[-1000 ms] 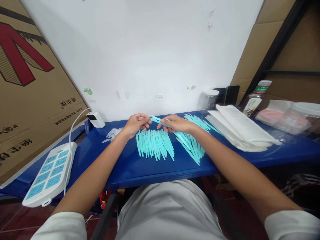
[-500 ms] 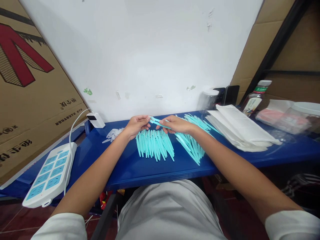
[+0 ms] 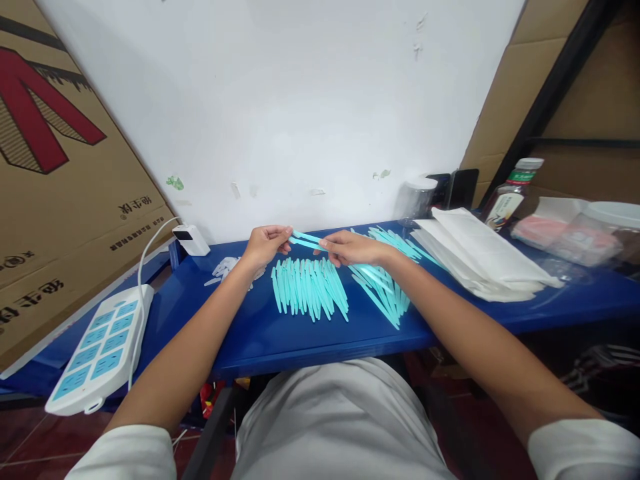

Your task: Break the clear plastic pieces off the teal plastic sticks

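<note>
Two slim turquoise eyebrow razors point(image 3: 307, 240) stretch between my hands above the blue table. My left hand point(image 3: 270, 244) pinches their left ends between thumb and fingers; whether a small cap is in that pinch is hidden. My right hand point(image 3: 350, 248) grips the other ends, its fingers closed round them. Just below lies a row of turquoise razors point(image 3: 310, 287), side by side. A second heap of razors point(image 3: 383, 290) is partly covered by my right wrist and forearm. Near my left wrist lies a small pile of clear plastic caps point(image 3: 227, 268).
A white power strip point(image 3: 100, 343) and a small white device point(image 3: 191, 240) stand at the left. To the right are white paper bags point(image 3: 480, 257), a clear jar point(image 3: 417, 200), a bottle point(image 3: 513, 193) and a plastic tub point(image 3: 610, 227). A white wall point(image 3: 320, 120) closes off the back.
My left hand has shifted slightly left and up, so more of the two razors shows between my hands. My right hand has hardly moved.
</note>
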Available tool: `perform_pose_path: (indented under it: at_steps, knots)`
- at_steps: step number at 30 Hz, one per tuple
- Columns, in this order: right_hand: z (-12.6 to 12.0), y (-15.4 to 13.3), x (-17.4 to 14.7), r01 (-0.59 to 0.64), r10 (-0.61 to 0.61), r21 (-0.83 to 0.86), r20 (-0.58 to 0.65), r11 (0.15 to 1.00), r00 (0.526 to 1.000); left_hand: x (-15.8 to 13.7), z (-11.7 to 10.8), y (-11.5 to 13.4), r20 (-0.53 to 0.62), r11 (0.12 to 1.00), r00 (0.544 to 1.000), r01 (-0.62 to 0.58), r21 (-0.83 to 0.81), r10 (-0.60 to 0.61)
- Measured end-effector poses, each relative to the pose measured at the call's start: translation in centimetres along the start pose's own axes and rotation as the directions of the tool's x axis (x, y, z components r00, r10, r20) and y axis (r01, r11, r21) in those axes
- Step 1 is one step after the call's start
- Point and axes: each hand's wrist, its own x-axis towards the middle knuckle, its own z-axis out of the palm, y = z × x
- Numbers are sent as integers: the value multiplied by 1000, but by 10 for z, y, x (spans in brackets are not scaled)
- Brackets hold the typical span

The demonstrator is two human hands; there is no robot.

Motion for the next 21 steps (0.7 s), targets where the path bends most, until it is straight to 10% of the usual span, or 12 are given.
perform_pose_path:
  at_steps: [13,21]
  knots:
    - [-15,10,7,2,-144,-351,-379,936,914,4,-8,-4,2,997,997,73,7,-73]
    - [5,-6,1,138,-184,-265,-156,954,971,-8,10,2,169,998,985,35,43,-41]
